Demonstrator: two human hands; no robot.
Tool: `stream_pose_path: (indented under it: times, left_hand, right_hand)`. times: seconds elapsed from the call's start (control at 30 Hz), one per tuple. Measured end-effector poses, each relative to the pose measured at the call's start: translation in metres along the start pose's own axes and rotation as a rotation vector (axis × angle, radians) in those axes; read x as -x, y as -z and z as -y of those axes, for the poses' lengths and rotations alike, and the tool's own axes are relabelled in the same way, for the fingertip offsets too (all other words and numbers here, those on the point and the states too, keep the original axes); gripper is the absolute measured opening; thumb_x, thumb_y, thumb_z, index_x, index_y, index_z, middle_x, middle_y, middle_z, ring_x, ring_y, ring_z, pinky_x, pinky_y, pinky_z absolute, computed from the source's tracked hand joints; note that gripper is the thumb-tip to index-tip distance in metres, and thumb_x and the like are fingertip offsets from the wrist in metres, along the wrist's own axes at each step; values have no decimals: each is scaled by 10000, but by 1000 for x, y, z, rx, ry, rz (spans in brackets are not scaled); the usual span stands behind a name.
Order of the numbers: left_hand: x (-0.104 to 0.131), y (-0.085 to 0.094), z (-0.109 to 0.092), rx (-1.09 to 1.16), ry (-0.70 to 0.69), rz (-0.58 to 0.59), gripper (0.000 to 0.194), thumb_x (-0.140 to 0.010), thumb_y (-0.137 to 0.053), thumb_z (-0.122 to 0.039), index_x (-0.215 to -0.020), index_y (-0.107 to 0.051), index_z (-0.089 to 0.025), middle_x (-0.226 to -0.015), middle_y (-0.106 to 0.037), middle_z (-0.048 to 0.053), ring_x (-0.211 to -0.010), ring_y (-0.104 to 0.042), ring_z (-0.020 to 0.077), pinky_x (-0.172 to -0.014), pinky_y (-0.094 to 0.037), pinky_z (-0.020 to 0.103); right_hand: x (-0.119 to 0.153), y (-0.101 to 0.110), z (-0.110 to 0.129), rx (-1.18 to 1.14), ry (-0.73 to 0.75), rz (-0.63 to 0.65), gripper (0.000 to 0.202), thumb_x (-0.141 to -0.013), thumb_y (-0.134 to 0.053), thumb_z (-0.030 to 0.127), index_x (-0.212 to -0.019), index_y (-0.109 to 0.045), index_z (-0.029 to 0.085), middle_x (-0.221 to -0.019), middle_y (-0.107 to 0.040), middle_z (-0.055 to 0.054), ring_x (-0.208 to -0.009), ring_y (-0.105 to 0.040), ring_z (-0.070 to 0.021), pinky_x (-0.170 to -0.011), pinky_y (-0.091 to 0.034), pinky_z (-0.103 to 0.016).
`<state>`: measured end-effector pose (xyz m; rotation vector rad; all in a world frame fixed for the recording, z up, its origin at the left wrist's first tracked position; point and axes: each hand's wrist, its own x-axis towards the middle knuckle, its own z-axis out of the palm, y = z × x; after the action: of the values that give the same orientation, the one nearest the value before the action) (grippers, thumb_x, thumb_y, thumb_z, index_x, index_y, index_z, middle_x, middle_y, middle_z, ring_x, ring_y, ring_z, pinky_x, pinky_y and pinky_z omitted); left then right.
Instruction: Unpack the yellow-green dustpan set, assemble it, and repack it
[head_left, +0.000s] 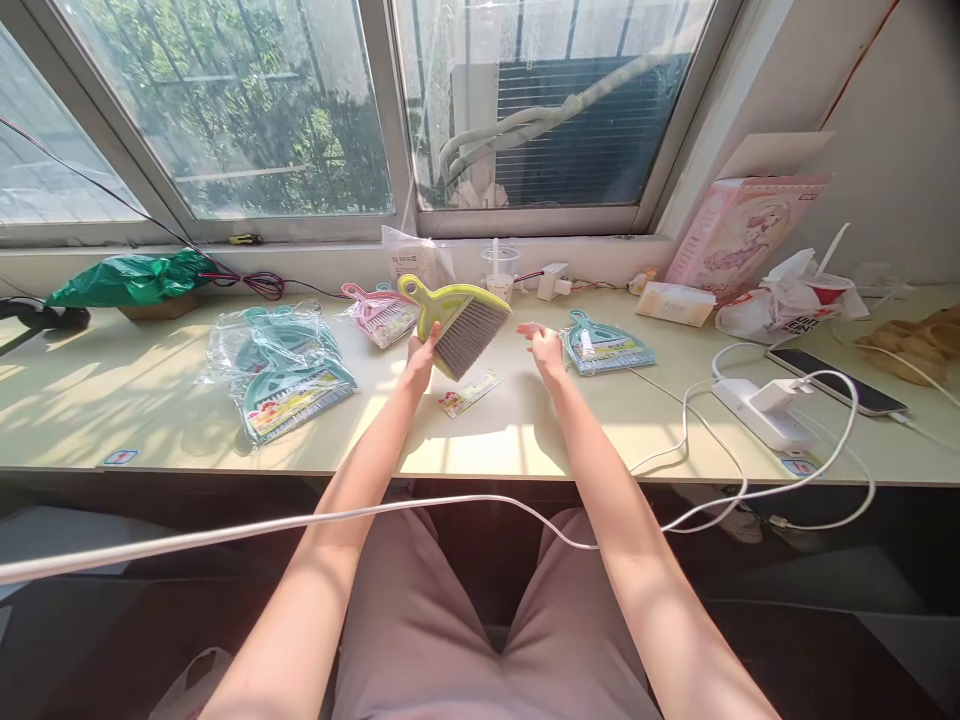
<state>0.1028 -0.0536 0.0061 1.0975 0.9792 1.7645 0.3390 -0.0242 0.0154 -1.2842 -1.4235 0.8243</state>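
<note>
Dustpan (452, 298), lime green, is up over the middle of the tabletop (480, 450), between near and far edges. Head view, the only feed I have: it's tilted, handle toward the far edge, brush (474, 338) lying against its face, bristles toward my right. I've got the left hand (423, 358) grasping the pan's left side below the handle, thumb on the front. Right hand (546, 350) is released, fingers stretched toward the pan, apart from it. Can't tell what pins the brush to the pan; the contact is too small to read.

My take on handling: keep the left hold firm but don't squeeze hard, the rim looks thin and could flex. If the right goes on, take the brush by its body, not the bristles, and back the pan with the left so it can't twist. Stay low; a loose brush would fall on the printed card (470, 393), which lies nearer the near edge.

Watch the cup (500, 268) by the far edge, just behind the pan. White cable (480, 498) passes in front of the near edge, across my left forearm: no elbow swings.
</note>
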Motion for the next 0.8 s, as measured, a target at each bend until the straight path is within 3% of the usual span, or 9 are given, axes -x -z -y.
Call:
stream_pose_path:
  times: [0.13, 0.2, 0.27, 0.33, 0.43, 0.57, 0.67, 0.8]
  left_hand:
    - [-13, 17, 11, 25, 114, -269, 557, -770, -882, -313, -1225, -577, -216, -1058, -746, 73, -1035, -708, 217, -929, -586, 355]
    - [-18, 24, 15, 8, 186, -355, 504, -778, -860, -248, -1199, -585, -213, -1021, -747, 54, -962, -721, 185, -868, -601, 319]
    - [-21, 28, 18, 10, 228, -390, 432, -791, -829, -211, -1157, -598, -201, -1002, -747, 46, -925, -725, 167, -828, -602, 295]
    - [-22, 30, 20, 10, 232, -383, 410, -791, -817, -194, -1141, -604, -196, -990, -748, 47, -907, -727, 170, -811, -602, 297]
    - [-21, 30, 19, -2, 197, -336, 485, -762, -830, -176, -1186, -599, -225, -1004, -745, 42, -910, -726, 183, -816, -606, 315]
    - [-19, 30, 19, 7, 161, -261, 548, -723, -836, -141, -1205, -599, -250, -1043, -737, 37, -935, -730, 187, -837, -606, 323]
    - [-18, 32, 21, 33, 156, -210, 571, -708, -832, -123, -1217, -599, -236, -1077, -738, 49, -956, -727, 190, -867, -603, 342]
    - [-18, 33, 21, 53, 175, -198, 630, -656, -851, -89, -1220, -603, -218, -1096, -740, 77, -1010, -718, 232, -905, -600, 390]
  right_hand:
    - [11, -15, -10, 566, 93, 287, 248, -847, -775, 426, -1022, -781, 250, -1364, -684, -105, -1360, -535, -332, -1125, -409, -486]
    - [16, -22, -11, 676, 187, 383, 223, -791, -831, 356, -986, -782, 260, -1368, -675, -86, -1348, -535, -327, -1112, -415, -472]
    - [17, -26, -13, 655, 233, 441, 120, -822, -785, 275, -941, -776, 256, -1299, -698, -67, -1262, -593, -276, -1061, -457, -412]
    - [16, -27, -16, 556, 224, 455, 141, -830, -736, 177, -955, -762, 237, -1186, -725, -63, -1141, -646, -220, -983, -500, -343]
    - [14, -26, -19, 397, 172, 404, 363, -782, -710, 64, -1115, -723, 208, -1068, -735, -62, -993, -676, -175, -874, -543, -287]
    - [11, -23, -21, 345, 109, 350, 423, -721, -716, 10, -1100, -739, 196, -1077, -723, -73, -928, -683, -175, -814, -571, -288]
    - [8, -20, -22, 405, 91, 350, 369, -705, -793, 74, -1046, -768, 211, -1090, -719, -78, -998, -680, -214, -867, -569, -319]
    - [4, -16, -21, 622, 73, 269, 127, -757, -826, 240, -869, -785, 198, -1146, -690, -119, -1133, -628, -274, -932, -534, -347]
